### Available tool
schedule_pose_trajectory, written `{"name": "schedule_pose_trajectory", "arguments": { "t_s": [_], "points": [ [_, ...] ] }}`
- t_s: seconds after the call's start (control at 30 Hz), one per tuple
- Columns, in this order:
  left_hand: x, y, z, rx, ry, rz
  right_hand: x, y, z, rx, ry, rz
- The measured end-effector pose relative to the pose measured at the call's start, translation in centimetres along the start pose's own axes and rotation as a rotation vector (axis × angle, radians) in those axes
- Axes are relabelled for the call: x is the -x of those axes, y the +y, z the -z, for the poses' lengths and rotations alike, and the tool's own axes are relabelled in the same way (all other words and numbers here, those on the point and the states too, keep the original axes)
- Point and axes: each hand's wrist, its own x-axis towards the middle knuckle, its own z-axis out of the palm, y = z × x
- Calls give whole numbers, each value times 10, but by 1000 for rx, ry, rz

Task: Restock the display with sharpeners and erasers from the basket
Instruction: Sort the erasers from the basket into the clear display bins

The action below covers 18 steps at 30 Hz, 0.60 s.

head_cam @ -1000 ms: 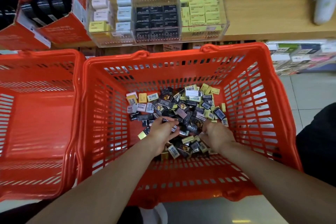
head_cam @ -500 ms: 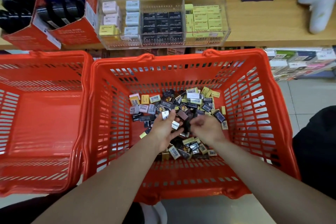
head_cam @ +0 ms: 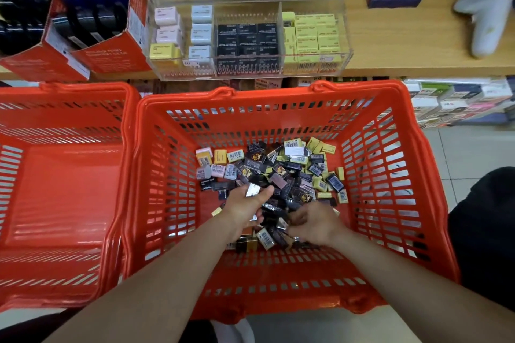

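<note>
1. Sitting far left: second orange basket (head_cam: 64, 189), touching the main one.
2. Your left hand (head_cam: 245, 207) hangs over the pile in the orange basket (head_cam: 390, 203), fingers curled round a few small packets (head_cam: 253, 191).
3. Your right hand (head_cam: 315, 224) is down in the loose erasers and sharpeners (head_cam: 278, 172) on the basket floor, fingers curled into them; a definite hold can't be made out.
4. Clear display case (head_cam: 250, 39) on the wooden shelf (head_cam: 418, 44) behind the basket holds pastel, black and yellow boxes.
</note>
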Motion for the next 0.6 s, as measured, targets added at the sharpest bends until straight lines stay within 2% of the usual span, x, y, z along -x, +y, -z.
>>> {"name": "schedule_pose_trajectory", "arguments": {
  "t_s": [0.17, 0.23, 0.33, 0.47, 0.6],
  "points": [
    [7, 0, -19, -61, -96, -32, 15, -5, 30, -174, 351, 292],
    [10, 0, -25, 18, -112, -69, 12, -9, 32, -263, 350, 358],
    [3, 2, -24, 216, -32, -67, 1, 2, 35, -327, 308, 269],
    [-2, 7, -12, 296, -2, -7, -15, 22, 16, 97, 220, 155],
    [0, 7, -5, 348, -53, 25, -24, 14, 2, 156, 204, 88]
  ]
}}
